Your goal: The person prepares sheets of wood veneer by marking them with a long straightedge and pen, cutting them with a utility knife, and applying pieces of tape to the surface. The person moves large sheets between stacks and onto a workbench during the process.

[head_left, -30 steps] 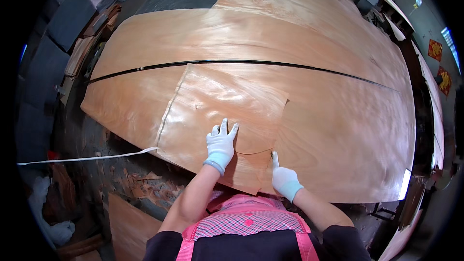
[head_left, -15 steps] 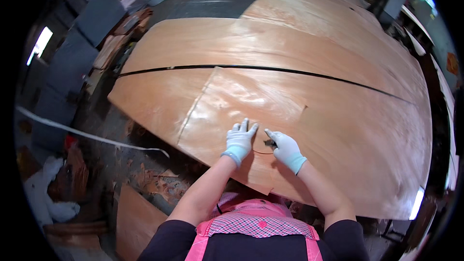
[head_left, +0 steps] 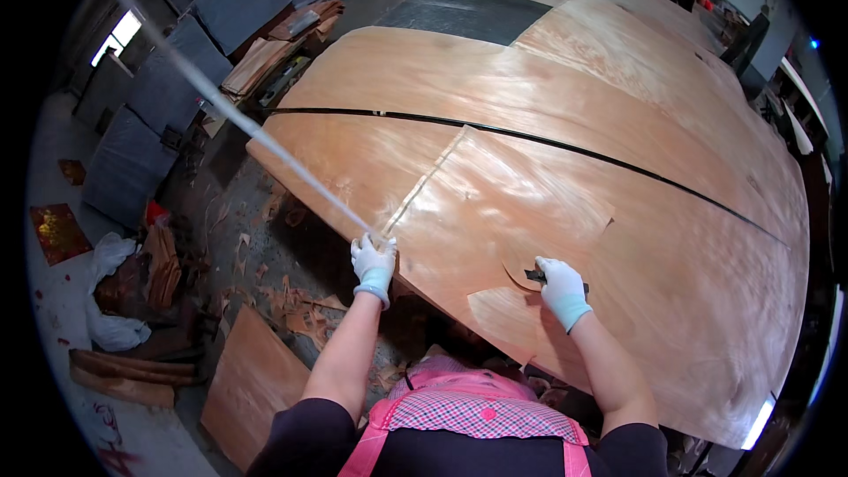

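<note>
White-gloved right fingers point(head_left: 550, 266) clasp a dark tool point(head_left: 533, 275); left fingers point(head_left: 368, 248) pinch a narrow pale strip point(head_left: 284, 155).

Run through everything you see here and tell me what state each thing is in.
White strip: nearly straight, blurred
Left hand: gloved, at that strip's lower end; grip unclear
Dark tool: gripped, partly hidden
Right hand: gloved, closed around that tool
Thin wood sheet: mostly flat, with a curved cut
Wood scraps: scattered
Plastic bag: crumpled
</note>
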Motion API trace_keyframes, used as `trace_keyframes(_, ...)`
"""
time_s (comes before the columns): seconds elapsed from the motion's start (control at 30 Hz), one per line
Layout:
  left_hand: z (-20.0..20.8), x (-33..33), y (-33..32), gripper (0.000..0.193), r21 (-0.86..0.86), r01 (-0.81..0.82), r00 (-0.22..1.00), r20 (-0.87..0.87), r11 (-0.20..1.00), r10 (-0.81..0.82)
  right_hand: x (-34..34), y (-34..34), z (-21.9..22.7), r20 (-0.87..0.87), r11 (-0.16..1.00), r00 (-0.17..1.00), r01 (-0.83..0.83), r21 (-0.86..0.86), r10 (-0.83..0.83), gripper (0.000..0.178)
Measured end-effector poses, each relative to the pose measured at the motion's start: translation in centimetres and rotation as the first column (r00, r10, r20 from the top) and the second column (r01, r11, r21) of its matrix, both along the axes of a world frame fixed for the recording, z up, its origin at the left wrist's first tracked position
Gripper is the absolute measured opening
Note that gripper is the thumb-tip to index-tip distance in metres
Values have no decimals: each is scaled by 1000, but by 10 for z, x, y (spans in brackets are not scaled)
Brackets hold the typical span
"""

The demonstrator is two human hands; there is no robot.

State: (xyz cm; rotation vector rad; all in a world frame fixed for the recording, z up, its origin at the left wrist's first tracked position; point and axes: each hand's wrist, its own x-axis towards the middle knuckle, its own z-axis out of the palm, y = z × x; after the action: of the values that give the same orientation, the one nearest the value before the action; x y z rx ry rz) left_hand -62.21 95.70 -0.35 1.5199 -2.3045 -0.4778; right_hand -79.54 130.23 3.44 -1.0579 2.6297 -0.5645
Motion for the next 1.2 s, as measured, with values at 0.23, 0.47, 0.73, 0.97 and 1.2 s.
trace_keyframes(0.23, 31, -5, -51, 27, 275, 201, 978, -7, 940, -207, 7, -3, -7, -48, 993, 996, 66, -95, -71, 39)
trace_keyframes(0.47, 150, -73, -6, 8, 340, 626, 670, -695, 702, -261, 10, -4, 0, -38, 990, 990, 134, -41, -135, 37)
trace_keyframes(0.73, 95, -29, -99, 8, 378, 432, 697, -716, 819, -38, 25, -13, 2, -125, 983, 984, 145, 116, -130, 38)
trace_keyframes(0.97, 59, 31, -189, 9, 189, 255, 761, -644, 948, -76, 31, -13, -14, -272, 963, 957, 160, 219, -98, 39)
trace_keyframes(1.2, 50, 80, -286, 14, 159, 64, 795, -605, 985, 45, 32, -29, 10, -114, 966, 977, 199, 165, -182, 37)
